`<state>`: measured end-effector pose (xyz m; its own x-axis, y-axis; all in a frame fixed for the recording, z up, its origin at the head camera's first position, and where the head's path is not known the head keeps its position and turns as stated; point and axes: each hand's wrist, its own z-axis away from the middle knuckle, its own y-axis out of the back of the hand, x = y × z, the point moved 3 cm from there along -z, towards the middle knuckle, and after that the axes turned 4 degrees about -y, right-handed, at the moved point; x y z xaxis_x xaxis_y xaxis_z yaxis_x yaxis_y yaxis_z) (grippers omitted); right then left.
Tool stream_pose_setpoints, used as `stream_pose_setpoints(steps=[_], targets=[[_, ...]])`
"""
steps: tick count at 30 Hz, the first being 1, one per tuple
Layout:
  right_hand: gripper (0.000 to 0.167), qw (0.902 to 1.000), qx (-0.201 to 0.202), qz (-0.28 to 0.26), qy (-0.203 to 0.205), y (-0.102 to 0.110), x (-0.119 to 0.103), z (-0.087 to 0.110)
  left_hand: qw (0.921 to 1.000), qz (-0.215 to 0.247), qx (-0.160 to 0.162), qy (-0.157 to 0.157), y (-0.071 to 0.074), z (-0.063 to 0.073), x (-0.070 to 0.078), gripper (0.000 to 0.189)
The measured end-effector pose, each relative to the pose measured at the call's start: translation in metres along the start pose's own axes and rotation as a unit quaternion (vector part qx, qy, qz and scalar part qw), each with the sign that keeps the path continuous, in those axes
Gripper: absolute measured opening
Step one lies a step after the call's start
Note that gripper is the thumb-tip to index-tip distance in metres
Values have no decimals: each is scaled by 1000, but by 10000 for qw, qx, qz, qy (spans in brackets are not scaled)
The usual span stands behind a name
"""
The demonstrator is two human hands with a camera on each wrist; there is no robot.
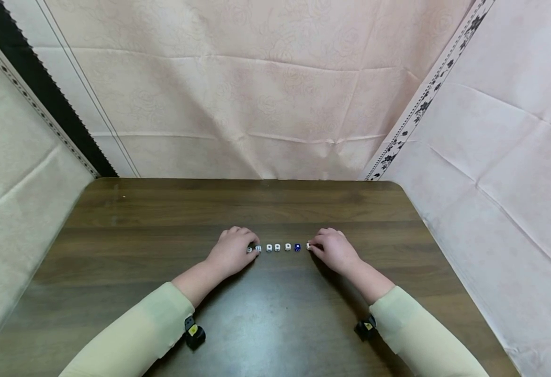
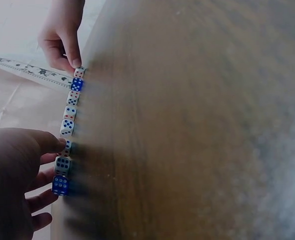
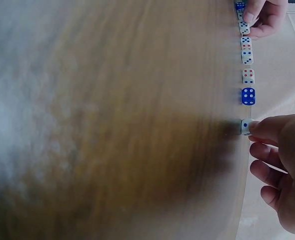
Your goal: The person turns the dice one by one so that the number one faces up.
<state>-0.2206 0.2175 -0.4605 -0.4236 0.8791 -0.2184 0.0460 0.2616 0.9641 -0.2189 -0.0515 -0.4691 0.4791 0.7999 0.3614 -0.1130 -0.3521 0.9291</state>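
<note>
Several dice stand in one row across the wooden table. My left hand [image 1: 233,252] pinches a white die [image 2: 66,148] between thumb and a finger. Beyond it, at the row's left end, are another white die [image 2: 62,165] and a blue die [image 2: 60,185], beside my other left fingers. At the right end, my right hand [image 1: 335,251] holds a white die [image 3: 246,126] by thumb and fingertip, a small gap away from a second blue die [image 3: 248,96]. Between the hands, white dice [image 1: 277,247] with blue and red pips lie near that blue die.
The brown wooden table [image 1: 266,314] has a far edge against a pale cloth curtain [image 1: 237,104]. More pale cloth hangs at left and right. Each forearm wears a small black camera [image 1: 194,335] on its wrist strap.
</note>
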Motion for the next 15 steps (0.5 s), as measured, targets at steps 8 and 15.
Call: stream_pose_setpoints(steps=[8, 15], targets=[[9, 10000, -26, 16, -25, -1, -1, 0, 10000, 30, -37, 28, 0, 0, 0, 13], [9, 10000, -5, 16, -22, -1, 0, 0, 10000, 31, -50, 22, 0, -1, 0, 12]])
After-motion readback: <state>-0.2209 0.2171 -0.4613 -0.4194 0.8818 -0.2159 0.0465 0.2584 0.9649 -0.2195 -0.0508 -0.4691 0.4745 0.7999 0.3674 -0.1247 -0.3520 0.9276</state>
